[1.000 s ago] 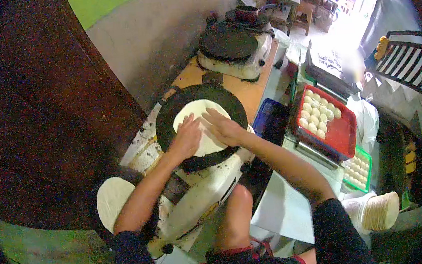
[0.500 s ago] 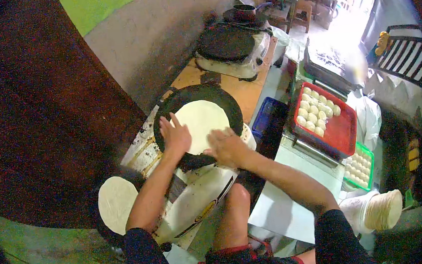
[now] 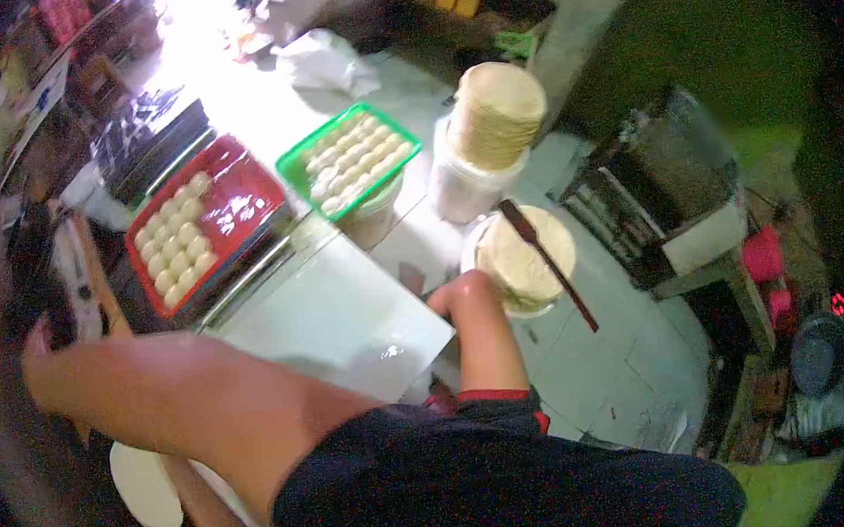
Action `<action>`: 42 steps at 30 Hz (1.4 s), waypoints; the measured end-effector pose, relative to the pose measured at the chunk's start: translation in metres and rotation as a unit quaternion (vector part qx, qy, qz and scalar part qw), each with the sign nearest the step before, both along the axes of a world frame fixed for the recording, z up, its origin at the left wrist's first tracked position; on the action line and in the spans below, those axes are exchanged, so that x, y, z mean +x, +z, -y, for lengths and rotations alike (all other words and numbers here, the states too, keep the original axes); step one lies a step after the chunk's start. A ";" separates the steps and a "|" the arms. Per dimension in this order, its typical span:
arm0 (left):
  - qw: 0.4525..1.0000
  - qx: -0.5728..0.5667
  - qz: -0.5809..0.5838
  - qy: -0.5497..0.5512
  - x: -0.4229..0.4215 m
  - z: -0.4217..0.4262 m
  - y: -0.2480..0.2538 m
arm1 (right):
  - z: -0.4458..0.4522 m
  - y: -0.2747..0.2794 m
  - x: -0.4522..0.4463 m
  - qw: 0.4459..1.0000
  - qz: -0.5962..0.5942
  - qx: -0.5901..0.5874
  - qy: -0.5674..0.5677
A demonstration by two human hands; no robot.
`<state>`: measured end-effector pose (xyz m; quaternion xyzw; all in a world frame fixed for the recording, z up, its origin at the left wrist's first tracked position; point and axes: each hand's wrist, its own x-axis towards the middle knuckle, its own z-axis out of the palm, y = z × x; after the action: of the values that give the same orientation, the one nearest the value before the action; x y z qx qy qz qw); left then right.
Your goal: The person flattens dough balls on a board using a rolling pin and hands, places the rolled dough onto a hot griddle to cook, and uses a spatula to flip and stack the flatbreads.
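My right arm reaches across to the left edge, and my right hand (image 3: 37, 342) is smeared there, with its fingers unclear. I cannot tell whether it holds anything. Below that arm, a pale round flatbread (image 3: 146, 493) lies on a dark griddle, partly covered. Part of my left forearm (image 3: 213, 518) passes beside the flatbread; my left hand is hidden behind my right arm. Beyond my right arm sits a red tray (image 3: 254, 200) with dough balls (image 3: 176, 242) along its left side.
A green tray (image 3: 288, 165) holds rows of dough balls. Stacked flatbreads (image 3: 499, 111) top a white bucket (image 3: 460, 185). A dark flat stick (image 3: 547, 258) lies across another flatbread pile (image 3: 513, 271). A white tabletop (image 3: 326, 312) lies ahead of my knee.
My view has swung to the right, bringing the flatbread stacks into sight. The griddle is now at the lower left. My left hand has gone out of sight, and my right hand is blurred.
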<state>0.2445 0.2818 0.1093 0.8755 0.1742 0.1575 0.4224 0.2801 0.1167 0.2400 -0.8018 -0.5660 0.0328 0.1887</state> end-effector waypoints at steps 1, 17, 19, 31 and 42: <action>1.000 -0.018 -0.013 0.002 0.009 0.018 -0.005 | 0.009 0.000 0.008 1.000 -0.003 0.001 -0.013; 0.972 0.093 -0.199 0.079 -0.036 0.133 -0.088 | 0.291 -0.064 0.181 0.878 -0.152 0.119 -0.438; 0.961 0.114 -0.249 0.036 -0.049 0.151 -0.067 | 0.264 -0.081 0.192 0.872 -0.185 0.141 -0.431; 0.908 0.312 -0.212 -0.181 -0.014 0.185 -0.068 | 0.142 -0.197 0.195 0.876 -0.281 0.100 -0.379; 0.970 0.200 0.015 -0.137 -0.002 0.199 0.011 | 0.272 -0.169 -0.018 0.936 -0.342 -0.049 -0.068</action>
<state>0.2426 0.0831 0.1199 0.9550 0.0115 0.1433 0.2593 0.2621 -0.1554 0.0711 -0.7871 -0.4093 0.3198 0.3326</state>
